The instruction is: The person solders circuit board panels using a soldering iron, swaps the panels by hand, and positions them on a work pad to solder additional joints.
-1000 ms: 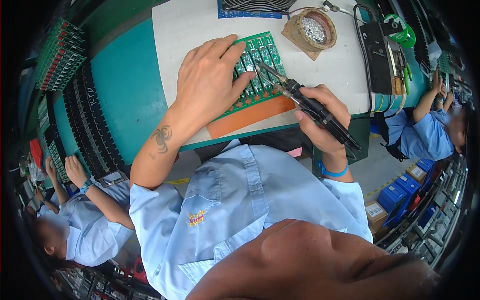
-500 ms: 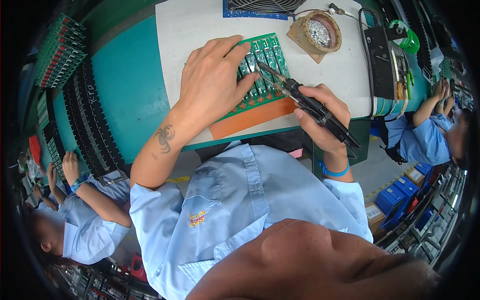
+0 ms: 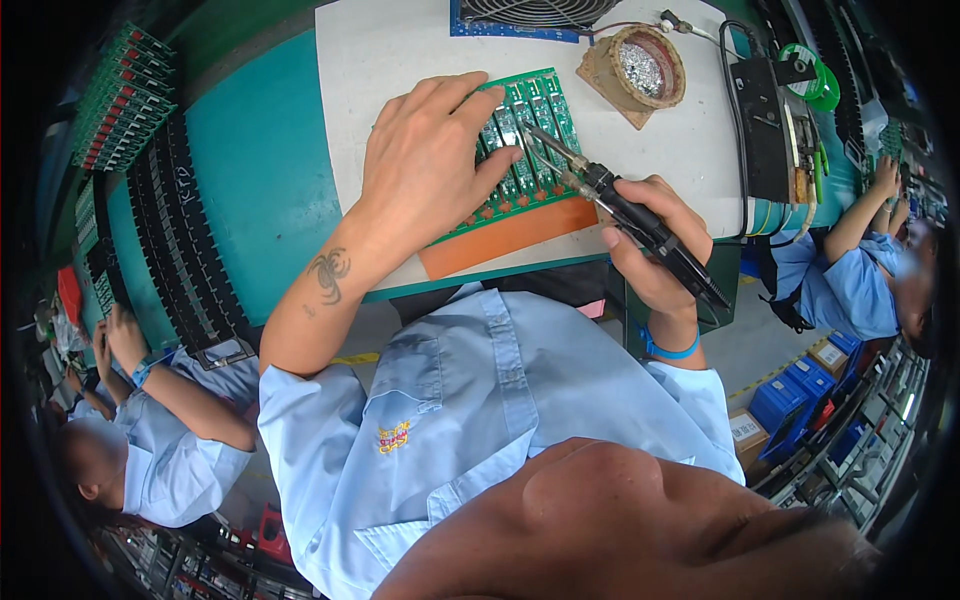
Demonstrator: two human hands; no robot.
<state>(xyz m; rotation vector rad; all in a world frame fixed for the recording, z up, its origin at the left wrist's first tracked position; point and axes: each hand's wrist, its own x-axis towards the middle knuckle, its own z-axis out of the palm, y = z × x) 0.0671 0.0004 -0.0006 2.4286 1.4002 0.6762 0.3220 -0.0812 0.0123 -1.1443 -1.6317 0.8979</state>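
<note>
My left hand [image 3: 425,150] lies over the left part of a green circuit board panel [image 3: 552,100], its fingers stretched out and the thumb apart, resting on the panel. The hand hides much of that side. In my right hand [image 3: 668,285] is a black soldering iron [image 3: 645,222] with a thin curved guide tube beside its tip. The fingers are closed round its handle. Its tip points left at the middle strips of the panel; whether it touches them I cannot tell. Along the panel's near edge runs an orange strip [image 3: 500,242].
On the white sheet [image 3: 350,60] stands a round pot [image 3: 612,85] of silvery bits, with a fan [image 3: 530,10] behind. A black soldering unit [image 3: 757,130] with a green reel [image 3: 823,85] is at right. Black racks [image 3: 185,240] and stacked boards [image 3: 125,100] are left. Co-workers sit both sides.
My right hand and the soldering iron have shifted slightly right, the tip moving a little across the panel. My left hand stays in place on the panel.
</note>
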